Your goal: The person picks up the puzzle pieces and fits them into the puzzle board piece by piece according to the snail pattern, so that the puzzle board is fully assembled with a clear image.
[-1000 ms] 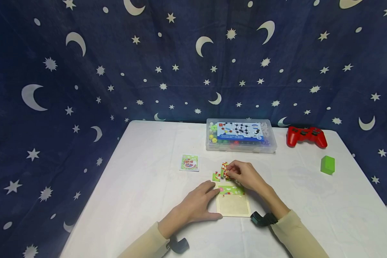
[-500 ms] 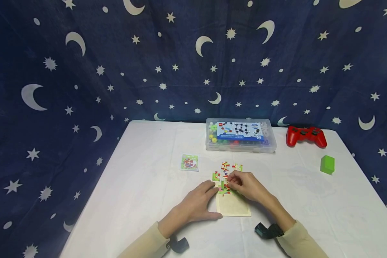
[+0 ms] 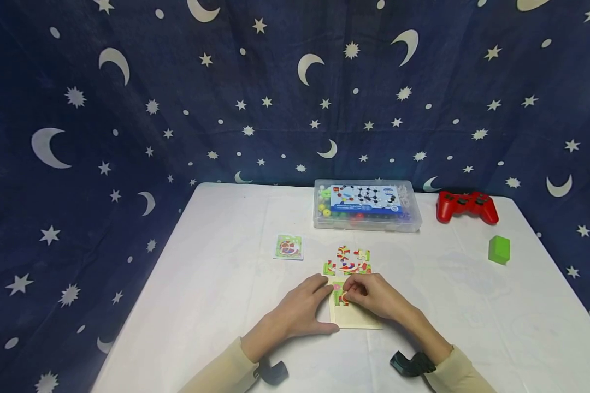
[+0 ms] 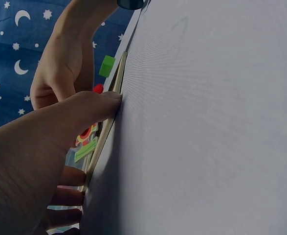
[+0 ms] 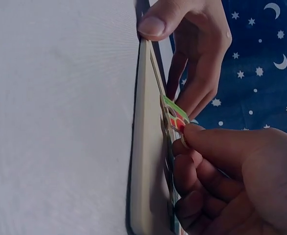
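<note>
"Where is the jigsaw piece [image 5: 175, 113]?"

"The right-wrist view shows it best: the right hand [image 3: 377, 295] pinches it between thumb and fingers. In the head view it is over the wooden puzzle tray [image 3: 358, 321], toward ten o'clock."

"And the left hand [image 3: 299, 310]?"

"It is spread, touching the tray at nine o'clock. Only the head view shows clearly the loose pieces [image 3: 343, 252] at twelve."

"What is hidden?"

"In the left-wrist view, the right fingertips."
</note>
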The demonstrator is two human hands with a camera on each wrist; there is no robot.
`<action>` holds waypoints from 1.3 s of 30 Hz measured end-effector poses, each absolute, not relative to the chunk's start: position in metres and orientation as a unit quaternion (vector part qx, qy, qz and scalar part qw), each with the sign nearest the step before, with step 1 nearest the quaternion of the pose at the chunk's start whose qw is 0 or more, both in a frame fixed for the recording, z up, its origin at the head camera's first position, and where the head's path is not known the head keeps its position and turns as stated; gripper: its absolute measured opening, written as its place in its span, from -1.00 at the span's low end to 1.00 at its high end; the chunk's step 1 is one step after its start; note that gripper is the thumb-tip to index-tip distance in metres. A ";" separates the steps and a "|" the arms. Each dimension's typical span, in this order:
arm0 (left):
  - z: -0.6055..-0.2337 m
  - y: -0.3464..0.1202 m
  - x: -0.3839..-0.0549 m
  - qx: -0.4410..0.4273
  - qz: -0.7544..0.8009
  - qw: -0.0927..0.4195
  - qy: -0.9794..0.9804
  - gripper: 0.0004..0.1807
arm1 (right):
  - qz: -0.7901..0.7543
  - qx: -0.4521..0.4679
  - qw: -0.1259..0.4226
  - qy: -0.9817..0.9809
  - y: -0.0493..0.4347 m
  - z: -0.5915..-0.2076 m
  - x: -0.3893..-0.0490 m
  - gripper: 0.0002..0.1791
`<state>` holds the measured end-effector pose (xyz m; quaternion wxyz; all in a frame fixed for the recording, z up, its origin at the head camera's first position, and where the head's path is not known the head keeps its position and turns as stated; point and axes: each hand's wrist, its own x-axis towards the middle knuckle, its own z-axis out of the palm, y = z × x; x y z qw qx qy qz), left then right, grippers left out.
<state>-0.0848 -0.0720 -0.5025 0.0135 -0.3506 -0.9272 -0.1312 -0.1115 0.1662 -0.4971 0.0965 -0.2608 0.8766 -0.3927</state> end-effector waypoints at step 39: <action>-0.506 -0.074 -0.085 -0.381 -0.142 0.016 -0.914 -0.30 | -0.349 -0.292 0.083 0.886 0.162 -0.500 -0.108 -0.91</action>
